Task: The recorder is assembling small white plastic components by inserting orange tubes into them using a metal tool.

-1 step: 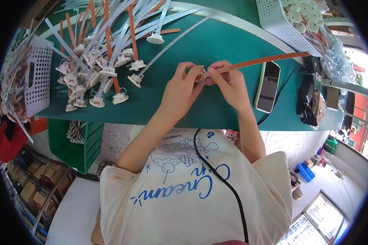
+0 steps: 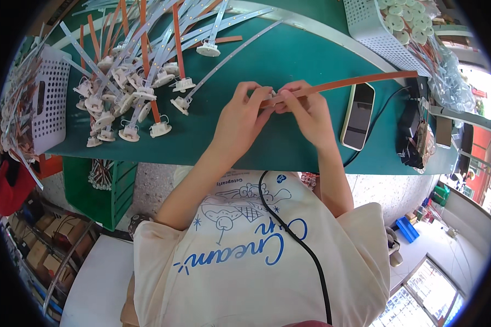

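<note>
Above the table's near edge, both hands meet around one end of an orange-brown strip [image 2: 360, 80], which looks like the back of an LED strip. My left hand [image 2: 246, 106] pinches that end between closed fingers. A short way along the strip, my right hand [image 2: 305, 109] grips it with thumb and forefinger, and the rest runs free to the right. Something small and pale shows between the fingertips, too hidden to name. To the left lies a heap of LED strips [image 2: 163, 54], some showing orange backs, with round white bases [image 2: 129, 133] on their ends.
A phone [image 2: 358, 115] lies right of my hands beside a black cable [image 2: 377, 117]. White perforated baskets stand at the left [image 2: 52, 103] and far right [image 2: 373, 41], the right one holding round pale discs [image 2: 406, 22]. Below the table edge is a green crate [image 2: 101, 191].
The strip's free end has shifted slightly to the right. Both hands keep their grip in almost the same place.
</note>
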The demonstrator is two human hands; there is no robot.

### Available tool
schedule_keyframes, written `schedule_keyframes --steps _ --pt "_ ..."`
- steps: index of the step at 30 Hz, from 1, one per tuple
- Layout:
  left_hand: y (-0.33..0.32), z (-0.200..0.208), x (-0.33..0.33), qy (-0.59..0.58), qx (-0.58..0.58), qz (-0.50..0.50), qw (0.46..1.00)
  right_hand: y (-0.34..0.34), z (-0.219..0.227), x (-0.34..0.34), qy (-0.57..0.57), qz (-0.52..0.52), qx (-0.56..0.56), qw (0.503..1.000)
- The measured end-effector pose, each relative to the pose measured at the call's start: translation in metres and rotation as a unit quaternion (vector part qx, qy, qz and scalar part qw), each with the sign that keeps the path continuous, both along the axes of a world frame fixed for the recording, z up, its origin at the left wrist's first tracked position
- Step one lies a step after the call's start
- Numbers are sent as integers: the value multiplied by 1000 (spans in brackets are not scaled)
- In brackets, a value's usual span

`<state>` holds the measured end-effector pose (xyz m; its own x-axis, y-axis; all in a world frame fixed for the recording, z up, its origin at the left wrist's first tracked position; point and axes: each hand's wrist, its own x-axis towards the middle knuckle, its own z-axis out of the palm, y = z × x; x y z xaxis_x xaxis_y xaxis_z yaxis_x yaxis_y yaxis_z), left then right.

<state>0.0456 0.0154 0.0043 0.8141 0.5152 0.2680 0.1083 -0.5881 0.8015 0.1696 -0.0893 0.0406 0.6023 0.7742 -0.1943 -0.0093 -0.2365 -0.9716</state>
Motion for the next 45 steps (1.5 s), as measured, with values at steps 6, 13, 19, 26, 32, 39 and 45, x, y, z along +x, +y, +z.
schedule_keyframes --steps 6,13,19,26,32,39,45 --pt "6 -4 -2 22 -32 -13 999 -16 10 5 0 -59 52 997" --pt "11 0 -4 61 -51 -32 996 -17 6 2 47 -78 80 993" --pt "13 2 -3 1 -9 -81 997 -19 1 0 29 -43 54 997" --pt "8 0 -5 72 4 -76 994 -21 6 -9 -11 -51 -2 999" --pt "-4 -2 -1 53 27 -22 998 -22 7 -14 -53 -59 -15 997" --pt "-2 -4 -5 20 23 -22 999 -17 3 -17 -52 -60 3 997" --pt "-2 -4 -5 32 19 -33 999 -7 -2 -20 -76 -98 53 991"
